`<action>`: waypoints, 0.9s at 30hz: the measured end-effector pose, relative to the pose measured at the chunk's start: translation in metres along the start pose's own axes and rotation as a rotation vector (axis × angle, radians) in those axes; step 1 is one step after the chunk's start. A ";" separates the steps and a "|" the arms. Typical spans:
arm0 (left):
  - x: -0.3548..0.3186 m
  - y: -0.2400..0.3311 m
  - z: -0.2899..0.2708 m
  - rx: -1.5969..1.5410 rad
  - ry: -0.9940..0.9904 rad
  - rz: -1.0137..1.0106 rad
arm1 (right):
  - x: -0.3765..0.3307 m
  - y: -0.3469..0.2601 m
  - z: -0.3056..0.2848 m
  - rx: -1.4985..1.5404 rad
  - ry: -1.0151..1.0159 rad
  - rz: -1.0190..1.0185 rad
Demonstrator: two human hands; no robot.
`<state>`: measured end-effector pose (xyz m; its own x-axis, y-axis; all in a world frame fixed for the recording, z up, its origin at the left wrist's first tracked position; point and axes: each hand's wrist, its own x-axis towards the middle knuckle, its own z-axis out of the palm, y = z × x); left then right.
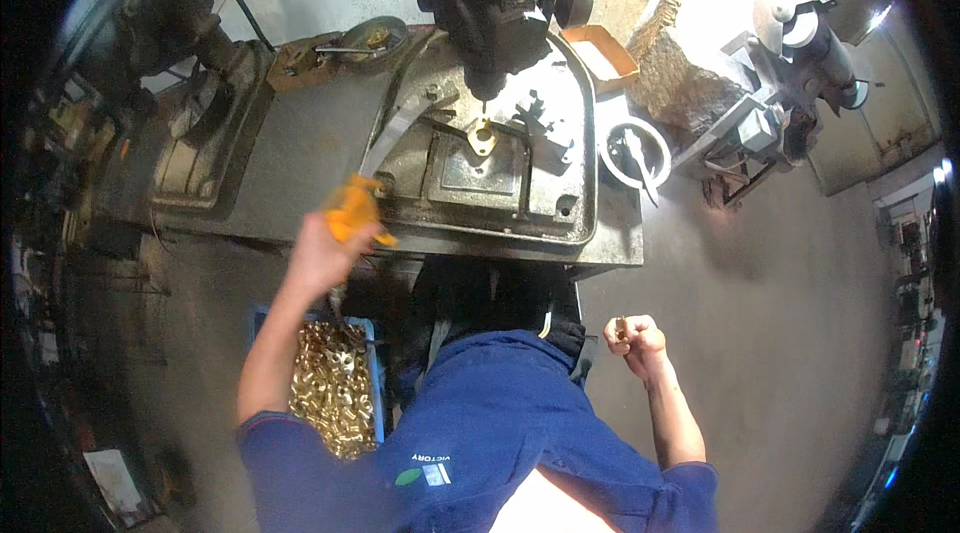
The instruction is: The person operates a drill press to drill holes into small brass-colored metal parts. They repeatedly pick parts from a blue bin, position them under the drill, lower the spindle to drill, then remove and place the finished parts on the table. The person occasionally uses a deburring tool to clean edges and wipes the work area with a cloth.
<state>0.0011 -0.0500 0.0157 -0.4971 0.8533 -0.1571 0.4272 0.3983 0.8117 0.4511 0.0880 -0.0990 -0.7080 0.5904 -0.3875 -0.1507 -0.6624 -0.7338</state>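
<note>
My left hand (328,251) is closed around the orange, cloth-like grip (352,209) at the near end of a flat metal lever (395,138); the grip is a little blurred. The lever slants up across the machine table toward a fixture. In that fixture lies a brass flange piece (481,140) with a large hole, right below the drill press head (487,8) and its bit. My right hand (640,341), held low to the right beyond the table's edge, has its fingers curled round a small brownish piece, mostly hidden by them.
Below my left forearm stands a blue crate (378,398) heaped with brass parts. A white bucket (663,155) with a brush-like tool is right of the machine table (590,173). Behind are an orange tray (625,63) and a bowl (400,31). Another machine (195,148) stands left.
</note>
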 end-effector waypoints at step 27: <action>0.164 0.226 0.172 0.133 -0.286 0.901 | 0.078 0.077 -0.040 -0.509 0.084 0.047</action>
<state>0.1462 0.2378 0.0768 0.2568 0.9007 0.3505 0.6504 -0.4293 0.6267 0.4123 0.1016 -0.2078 -0.6446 0.6143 -0.4551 0.2497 -0.3935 -0.8848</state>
